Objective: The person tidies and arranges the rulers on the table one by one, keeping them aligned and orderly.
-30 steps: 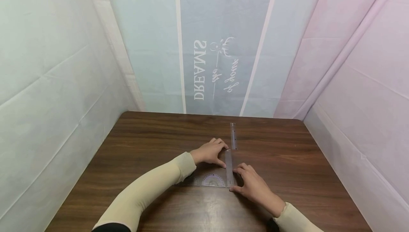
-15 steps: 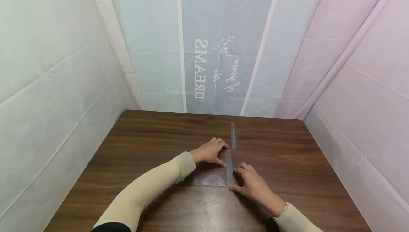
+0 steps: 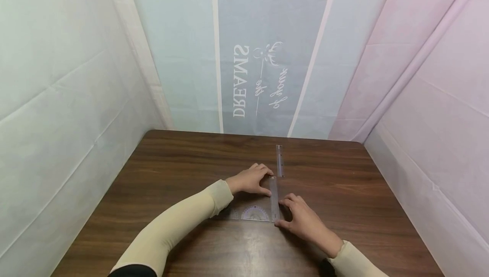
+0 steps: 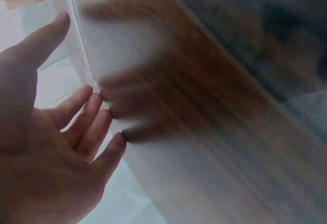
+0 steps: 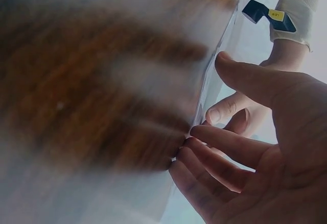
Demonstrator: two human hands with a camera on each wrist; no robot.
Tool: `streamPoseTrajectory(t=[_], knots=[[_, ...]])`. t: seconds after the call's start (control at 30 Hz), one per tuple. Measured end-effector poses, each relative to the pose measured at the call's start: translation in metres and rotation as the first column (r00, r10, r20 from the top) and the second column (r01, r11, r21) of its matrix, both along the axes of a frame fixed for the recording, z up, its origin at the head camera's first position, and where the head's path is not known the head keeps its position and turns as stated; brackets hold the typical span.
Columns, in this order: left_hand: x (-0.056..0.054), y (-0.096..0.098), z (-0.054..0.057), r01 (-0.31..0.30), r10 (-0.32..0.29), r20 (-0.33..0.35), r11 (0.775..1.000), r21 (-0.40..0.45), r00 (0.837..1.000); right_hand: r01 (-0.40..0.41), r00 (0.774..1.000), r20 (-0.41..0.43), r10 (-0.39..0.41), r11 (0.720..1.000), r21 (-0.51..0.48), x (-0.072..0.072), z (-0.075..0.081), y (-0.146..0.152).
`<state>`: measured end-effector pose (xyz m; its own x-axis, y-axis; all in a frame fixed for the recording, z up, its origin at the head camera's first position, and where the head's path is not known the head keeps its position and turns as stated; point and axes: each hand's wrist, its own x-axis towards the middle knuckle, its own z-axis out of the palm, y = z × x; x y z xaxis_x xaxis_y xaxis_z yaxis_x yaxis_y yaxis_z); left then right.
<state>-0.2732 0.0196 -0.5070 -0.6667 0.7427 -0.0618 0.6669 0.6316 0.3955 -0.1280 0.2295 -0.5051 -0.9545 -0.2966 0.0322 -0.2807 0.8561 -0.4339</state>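
Observation:
A clear plastic ruler (image 3: 274, 200) lies flat on the table, pointing away from me. My left hand (image 3: 250, 180) is at its left side, with fingertips by the far end and the thumb beside the long edge. At the right side, my right hand (image 3: 303, 217) has its thumb at the near corner and its fingertips close to the edge. Both wrist views show loosely extended fingers with tips down on the tabletop. Left of the ruler lies a clear plastic drawing template with a purple protractor scale (image 3: 255, 214), partly hidden by the left forearm.
A second, narrower clear ruler (image 3: 280, 160) lies beyond the first, slightly right and nearly end to end with it. The brown wooden table (image 3: 183, 154) has fabric hung at its back and sides.

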Motion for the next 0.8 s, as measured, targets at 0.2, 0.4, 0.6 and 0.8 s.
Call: streamPoseTrajectory(t=[0.2, 0.4, 0.6, 0.8], knots=[[-0.004, -0.002, 0.004, 0.025, -0.026, 0.034, 0.999, 0.032, 0.999, -0.013, 1.0, -0.005, 0.013, 0.999, -0.049, -0.004, 0.002, 0.005], [-0.012, -0.001, 0.005, 0.033, -0.039, 0.08, 0.997, 0.066, 0.996, -0.003, 1.0, -0.026, 0.001, 0.996, -0.092, -0.012, 0.005, 0.012], [-0.02, 0.001, 0.009, 0.028, -0.044, 0.145, 0.993, 0.112, 0.988, 0.023, 0.999, -0.034, -0.027, 0.994, -0.104, -0.021, 0.007, 0.021], [-0.032, 0.004, 0.02, 0.05, -0.068, 0.16, 0.992, 0.115, 0.985, 0.034, 0.998, -0.051, -0.041, 0.991, -0.126, -0.033, 0.009, 0.032]])
